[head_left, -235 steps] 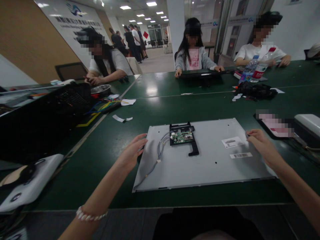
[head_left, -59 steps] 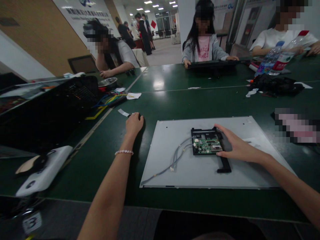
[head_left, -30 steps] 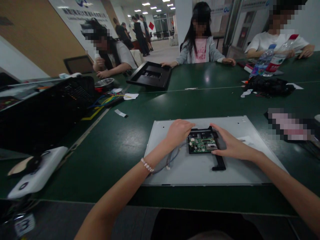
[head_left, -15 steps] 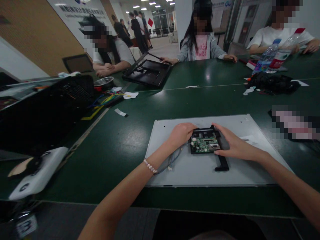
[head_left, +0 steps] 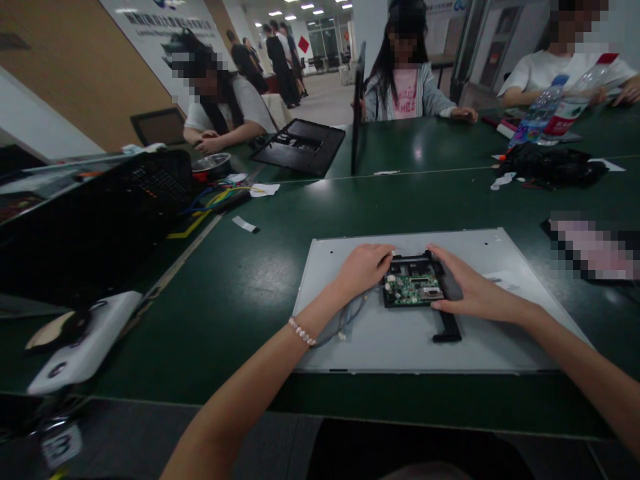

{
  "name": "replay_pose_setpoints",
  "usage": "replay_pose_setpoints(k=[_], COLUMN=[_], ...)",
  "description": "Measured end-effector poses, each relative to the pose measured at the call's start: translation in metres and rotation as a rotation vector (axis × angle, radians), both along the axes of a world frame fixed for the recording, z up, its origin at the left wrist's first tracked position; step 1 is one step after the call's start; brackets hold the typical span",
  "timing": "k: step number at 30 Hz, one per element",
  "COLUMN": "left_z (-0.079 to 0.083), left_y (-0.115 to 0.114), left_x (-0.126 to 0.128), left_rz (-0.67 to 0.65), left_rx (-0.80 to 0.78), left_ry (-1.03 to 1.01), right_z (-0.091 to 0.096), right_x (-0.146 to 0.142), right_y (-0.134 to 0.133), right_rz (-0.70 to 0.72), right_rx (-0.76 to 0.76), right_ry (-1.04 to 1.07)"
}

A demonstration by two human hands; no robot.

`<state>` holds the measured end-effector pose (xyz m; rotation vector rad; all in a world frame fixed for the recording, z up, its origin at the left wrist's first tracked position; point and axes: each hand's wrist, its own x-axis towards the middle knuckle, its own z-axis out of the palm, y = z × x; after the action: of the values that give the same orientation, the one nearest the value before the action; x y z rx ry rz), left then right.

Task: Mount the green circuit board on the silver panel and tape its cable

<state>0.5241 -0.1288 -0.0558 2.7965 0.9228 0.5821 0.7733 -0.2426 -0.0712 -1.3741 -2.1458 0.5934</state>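
Note:
A grey metal monitor back panel (head_left: pixel 350 333) lies flat on the green table in front of me. On it sits a black plastic bracket (head_left: pixel 447 325) carrying a small green circuit board (head_left: pixel 413 287), with grey-blue wires (head_left: pixel 345 319) trailing off to the left. My left hand (head_left: pixel 364 268) is curled at the board's left edge, fingers closed on something I cannot make out. My right hand (head_left: pixel 467 285) rests on the bracket's right side, fingers wrapped along its edge.
A black crate (head_left: pixel 100 207) and coloured cables (head_left: pixel 220 197) stand at left, a white device (head_left: pixel 80 340) near the front edge. Three people sit across the table; one holds a black panel (head_left: pixel 356 107) upright beside a black monitor shell (head_left: pixel 300 143). Bottles (head_left: pixel 545 113) and a black heap (head_left: pixel 550 167) are far right.
My left hand came from the table at left onto the board's left edge. My right hand stayed on the bracket. Across the table a person lifted a panel upright off the black shell.

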Motion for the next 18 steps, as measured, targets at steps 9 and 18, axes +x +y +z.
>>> replay_pose_setpoints(k=[9,18], left_z=[0.014,0.020], left_y=[0.016,0.096], left_x=[-0.023,-0.166], left_rz=[0.117,0.738], left_rx=[-0.032,0.199], left_ry=[-0.104,-0.143], right_z=[0.001,0.000], right_x=[0.000,0.001], right_y=[-0.001,-0.004], right_rz=[-0.001,-0.016], right_rx=[0.008,-0.031], right_ry=[0.032,0.040])
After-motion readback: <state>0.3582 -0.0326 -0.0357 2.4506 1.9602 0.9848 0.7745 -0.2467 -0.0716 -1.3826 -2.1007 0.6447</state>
